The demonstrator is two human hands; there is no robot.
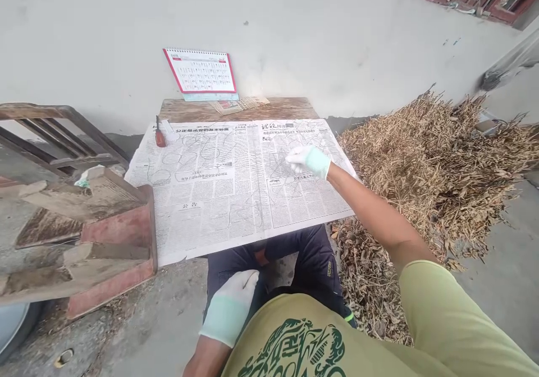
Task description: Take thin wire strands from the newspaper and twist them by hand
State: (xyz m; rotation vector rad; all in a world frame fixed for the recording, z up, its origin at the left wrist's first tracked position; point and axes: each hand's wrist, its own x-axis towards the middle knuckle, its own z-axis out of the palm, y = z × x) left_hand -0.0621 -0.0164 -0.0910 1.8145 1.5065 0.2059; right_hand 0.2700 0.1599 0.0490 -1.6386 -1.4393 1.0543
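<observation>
A large newspaper (219,186) lies spread over a small wooden table (290,107). My right hand (308,160), in a white glove, reaches out and rests on the right page with its fingers bent down onto the paper. My left hand (231,307), also gloved, lies flat on my left thigh with the fingers together and holds nothing. A small red-handled tool (159,134) lies on the newspaper's far left corner.
A red-framed desk calendar (201,71) leans on the wall behind the table. A heap of dry stalks and pods (433,158) fills the right side. Worn wooden crates (96,236) and a wooden frame (54,135) stand at left.
</observation>
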